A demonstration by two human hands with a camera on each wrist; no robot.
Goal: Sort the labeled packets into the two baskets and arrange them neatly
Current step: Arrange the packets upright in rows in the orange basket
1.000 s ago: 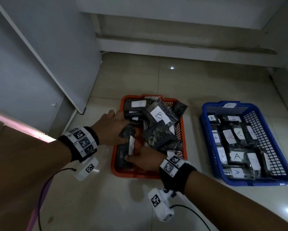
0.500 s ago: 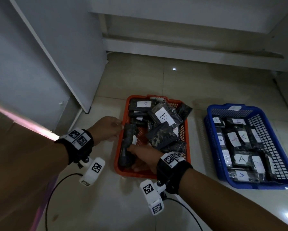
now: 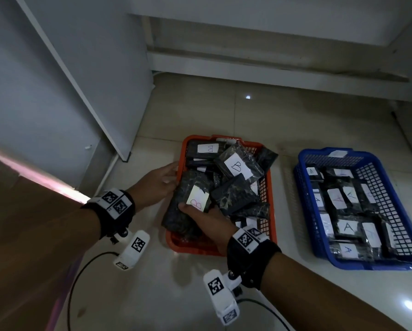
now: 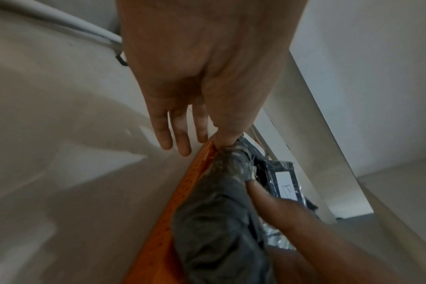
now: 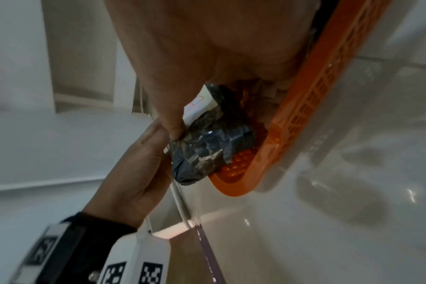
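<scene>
**B Packet Tilted Up at the Orange Basket's Left Wall**

Whereas half a second earlier the dark packet lay flat along the left wall with its label edge-on, it now stood tilted with its white "B" label facing up, and the left hand had closed in from the rim to meet it.

The right hand (image 3: 208,222) gripped the B-labelled packet (image 3: 188,206) from its six o'clock side, thumb laid over the label's near edge and fingers curled beneath. The left hand (image 3: 156,183) touched the packet's nine o'clock edge: the wrist view showed the thumb pressed on the packet's end while the other fingers (image 4: 180,134) hung straight outside the basket wall, gripping nothing.

The orange basket (image 3: 181,246) held the tilted packet at nine o'clock over its left wall, with a loose heap of dark packets from twelve to three o'clock, two showing "B" labels (image 3: 238,166), overlapping at odd angles. At three o'clock from it, well apart on the tiled floor (image 3: 283,120), the blue basket (image 3: 302,204) held "A"-labelled packets (image 3: 348,226) lying flat in rough rows.
</scene>
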